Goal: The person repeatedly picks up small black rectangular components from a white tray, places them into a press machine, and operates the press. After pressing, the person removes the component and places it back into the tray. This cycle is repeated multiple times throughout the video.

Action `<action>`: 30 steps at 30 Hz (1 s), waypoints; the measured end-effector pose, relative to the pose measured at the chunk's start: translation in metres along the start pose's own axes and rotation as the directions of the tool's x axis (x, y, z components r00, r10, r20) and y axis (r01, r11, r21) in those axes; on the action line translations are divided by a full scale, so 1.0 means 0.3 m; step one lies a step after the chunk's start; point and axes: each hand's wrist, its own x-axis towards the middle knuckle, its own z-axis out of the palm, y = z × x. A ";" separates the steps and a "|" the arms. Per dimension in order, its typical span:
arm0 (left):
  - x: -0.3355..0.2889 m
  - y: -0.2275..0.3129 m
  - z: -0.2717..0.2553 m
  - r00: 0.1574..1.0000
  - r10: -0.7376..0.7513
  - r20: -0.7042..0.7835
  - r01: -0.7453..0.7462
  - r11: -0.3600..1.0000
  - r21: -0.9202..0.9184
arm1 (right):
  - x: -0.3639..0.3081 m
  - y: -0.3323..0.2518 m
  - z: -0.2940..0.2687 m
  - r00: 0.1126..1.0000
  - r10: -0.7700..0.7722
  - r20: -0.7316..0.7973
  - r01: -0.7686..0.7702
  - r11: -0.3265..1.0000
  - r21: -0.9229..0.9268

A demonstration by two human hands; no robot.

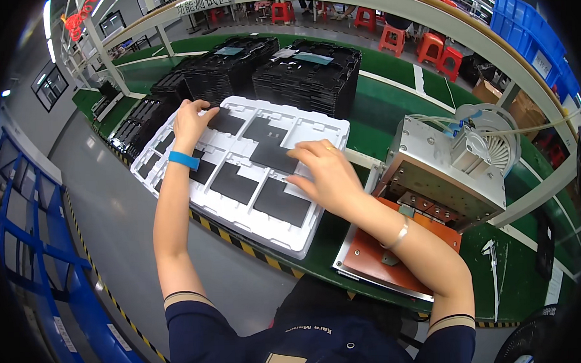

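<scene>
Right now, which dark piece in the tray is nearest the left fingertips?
The uppermost dark piece in view, at the fingertips of the left hand; all the others lie farther from them.

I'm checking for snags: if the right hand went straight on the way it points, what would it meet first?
Probably the dark sheet right at the fingers of the right hand, in or just above the white tray; depth is unclear, so they may already touch.
</scene>
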 end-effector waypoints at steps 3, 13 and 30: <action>-0.014 -0.051 0.019 0.948 0.316 -0.035 -0.318 0.942 -0.107 | 0.067 -0.019 0.085 0.993 0.092 0.077 -0.093 0.996 0.011; -0.062 -0.002 0.041 0.766 0.221 0.604 -0.264 0.964 -0.019 | 0.050 0.015 0.063 0.994 0.107 0.024 -0.109 0.983 0.144; -0.307 0.660 -0.287 0.415 0.910 0.006 -0.820 0.376 -0.431 | -0.676 -0.105 -0.561 0.829 0.545 0.123 -0.543 0.838 -0.056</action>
